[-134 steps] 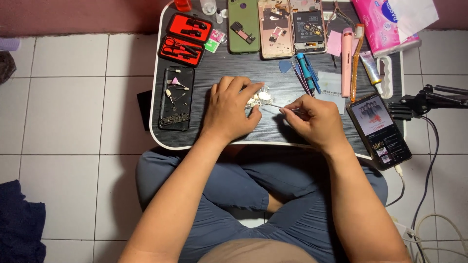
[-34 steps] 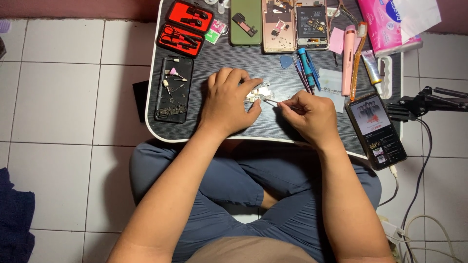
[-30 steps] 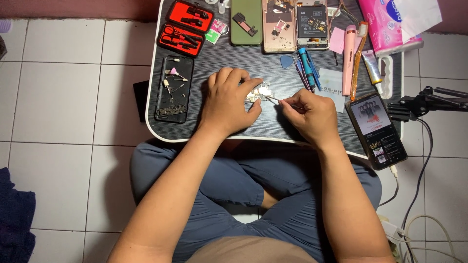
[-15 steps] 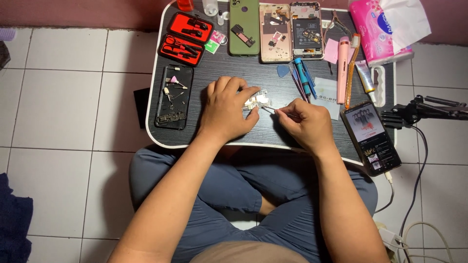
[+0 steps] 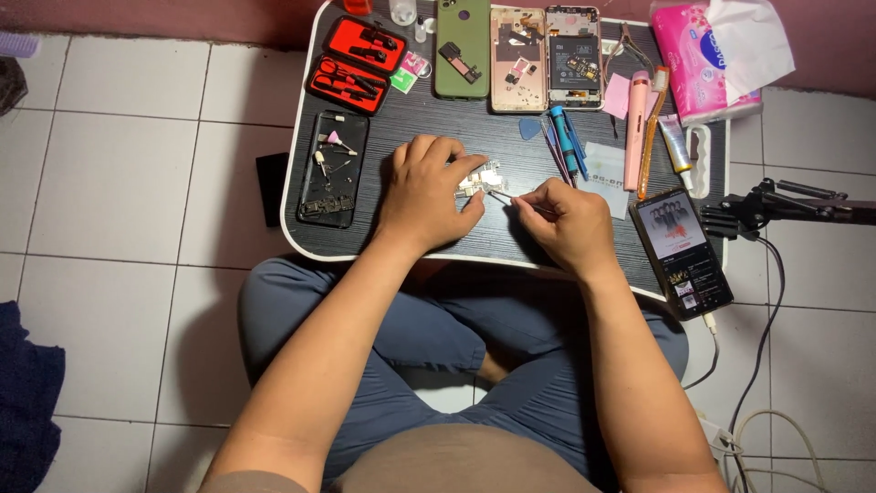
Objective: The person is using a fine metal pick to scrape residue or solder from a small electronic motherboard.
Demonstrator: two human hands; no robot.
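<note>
A black lap table (image 5: 429, 246) carries opened phones (image 5: 534, 59), tools (image 5: 356, 64) and tissues (image 5: 698, 59).

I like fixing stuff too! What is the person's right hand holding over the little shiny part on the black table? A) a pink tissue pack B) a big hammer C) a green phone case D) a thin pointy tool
D: the right hand pinches a thin pointy tool whose tip meets the little shiny part under the left hand.

head camera, looking steeply down, lap table (image 5: 383, 239) near
</note>
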